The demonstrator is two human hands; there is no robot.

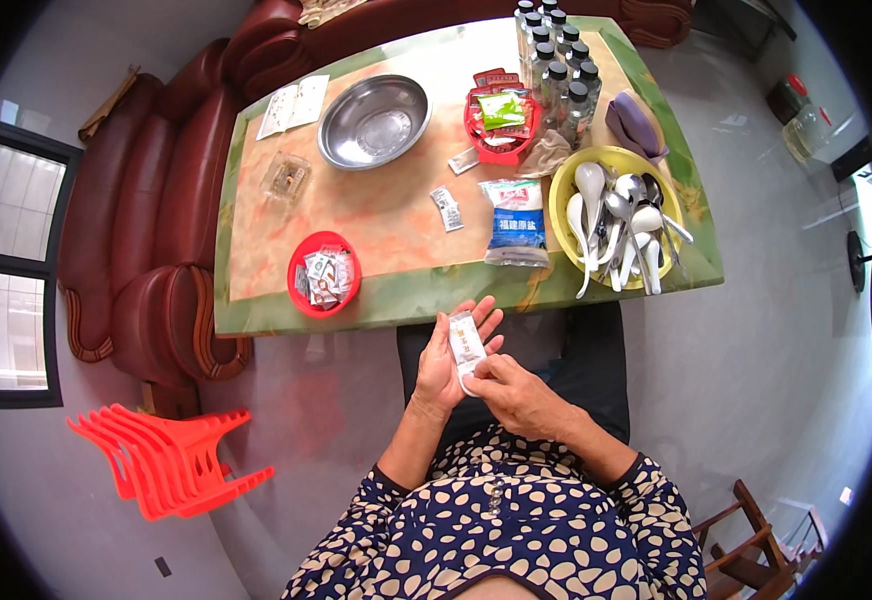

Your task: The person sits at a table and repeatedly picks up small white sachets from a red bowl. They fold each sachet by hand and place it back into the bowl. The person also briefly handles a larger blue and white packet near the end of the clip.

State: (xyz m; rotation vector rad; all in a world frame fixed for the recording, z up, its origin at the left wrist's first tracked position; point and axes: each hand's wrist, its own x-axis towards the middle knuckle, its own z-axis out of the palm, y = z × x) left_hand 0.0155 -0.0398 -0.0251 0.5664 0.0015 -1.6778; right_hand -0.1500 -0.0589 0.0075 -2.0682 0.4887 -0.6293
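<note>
A small white sachet (467,340) with printing on it lies along the palm of my left hand (440,372), just off the table's near edge and above my lap. The left thumb rests along the sachet's side while the fingers stretch out behind it. With thumb and fingertips, my right hand (518,395) pinches the sachet's lower end. Closest on the table is a red bowl (296,262) of similar small packets, to the left. A blue and white bag (517,228) stands near the table edge, right of centre. Two loose sachets, one being a grey-white sachet (446,209), lie further back.
On the green-edged table (396,312) are a steel basin (336,150), a glass ashtray (286,178), a booklet (294,106), a red basket (508,158) of packets, several black-capped bottles (554,90) and a yellow bowl (566,180) of spoons. Red plastic chairs (171,455) stand left.
</note>
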